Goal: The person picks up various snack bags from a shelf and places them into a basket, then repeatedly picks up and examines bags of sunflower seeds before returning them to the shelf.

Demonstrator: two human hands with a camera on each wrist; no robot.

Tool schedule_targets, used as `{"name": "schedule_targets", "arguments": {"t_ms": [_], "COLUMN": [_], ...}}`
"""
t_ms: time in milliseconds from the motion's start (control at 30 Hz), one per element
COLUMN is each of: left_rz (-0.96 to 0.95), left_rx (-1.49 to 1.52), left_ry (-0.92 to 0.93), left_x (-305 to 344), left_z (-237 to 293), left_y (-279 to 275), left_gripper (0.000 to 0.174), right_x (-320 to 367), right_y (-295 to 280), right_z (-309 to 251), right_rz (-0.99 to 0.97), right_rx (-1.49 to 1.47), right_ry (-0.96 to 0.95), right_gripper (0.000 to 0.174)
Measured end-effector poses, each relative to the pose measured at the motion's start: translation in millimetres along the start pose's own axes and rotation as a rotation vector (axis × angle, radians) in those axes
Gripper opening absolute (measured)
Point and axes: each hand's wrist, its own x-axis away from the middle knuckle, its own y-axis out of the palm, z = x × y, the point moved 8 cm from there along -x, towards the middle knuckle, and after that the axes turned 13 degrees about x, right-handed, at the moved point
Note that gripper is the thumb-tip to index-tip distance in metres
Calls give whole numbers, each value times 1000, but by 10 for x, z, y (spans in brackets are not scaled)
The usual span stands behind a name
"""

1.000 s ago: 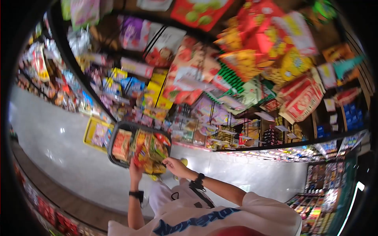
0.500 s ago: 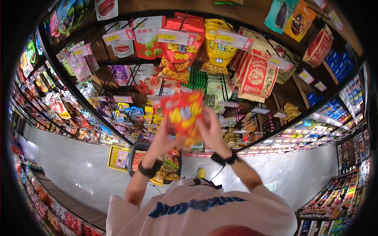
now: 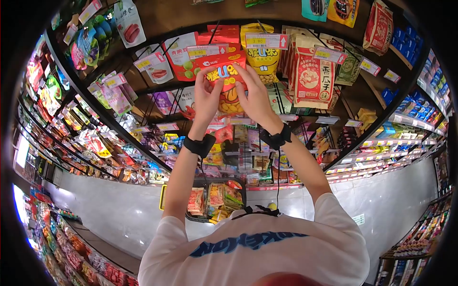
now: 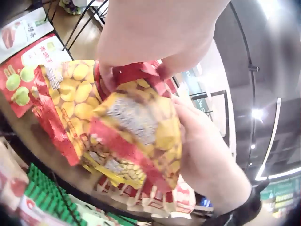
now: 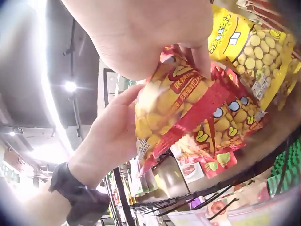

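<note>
In the head view a red snack bag [image 3: 232, 101] is held up in front of the hanging rack. My left hand [image 3: 208, 95] pinches its left side and my right hand [image 3: 256, 97] its right side, fingers near the top edge. The left wrist view shows the bag's lower part [image 4: 141, 122], with yellow nuts or beans printed on it, hanging below the fingers. Similar red bags [image 5: 230, 122] hang right behind it in the right wrist view. A yellow snack bag [image 3: 261, 50] hangs just right of the hands.
Price tags [image 3: 206, 51] stick out on hooks over the goods. Red and cream paper bags [image 3: 312, 78] hang to the right, a red and white pea bag [image 3: 180, 59] to the left. A dark basket [image 3: 245, 196] filled with snack packs stands on the grey floor [image 3: 119, 205] below.
My hands came up from the basket with the red bag, then rose farther, to the row of red bags on the rack. The head view shifted along.
</note>
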Motion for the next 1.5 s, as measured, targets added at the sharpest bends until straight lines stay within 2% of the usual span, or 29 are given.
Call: {"name": "schedule_targets", "arguments": {"t_ms": [67,200,233,333,367,400,533,700,800,867,1033,1133,1333,1500], "left_rz": [7,-4,11,-28,-65,-102,-132,-120,-130,-130,16,31,128,170], "left_rx": [-60,-264,-183,-143,-202,-94,8,-47,-63,-52,53,59,51,38], "left_ry": [128,59,134,108,169,177,139,108,111,91,34,16,84,147], "left_x": [-25,-105,-106,-143,-162,-186,-313,-358,-403,-447,-558,-610,-702,-753], "left_z": [150,62,86,114,202,236,229,205,198,147,78,58,101,70], "left_y": [14,-141,-123,-128,-120,-92,-197,-488,-530,-573,-619,-617,-566,-576], "left_gripper": [43,49,49,53,55,54,48,37,33,34,24,23,22,21], "right_x": [-21,-15,7,-5,-36,-63,-247,-246,-326,-292,-375,-420,-467,-427], "right_y": [109,269,289,270,237,209,216,363,338,440,442,469,484,503], "right_z": [34,78,85,64,51,43,93,193,175,268,314,384,401,364], "right_rz": [-2,-42,-51,-49,-15,18,64,-62,-20,-65,-56,-106,-122,-96], "right_rx": [16,-51,-60,-72,-70,-69,-179,-304,-337,-356,-304,-296,-370,-311], "right_ry": [33,140,155,146,104,63,-49,-113,-128,-97,-72,-59,27,-20], "right_gripper": [50,51,51,55,55,55,54,49,49,56,71,69,74,78]}}
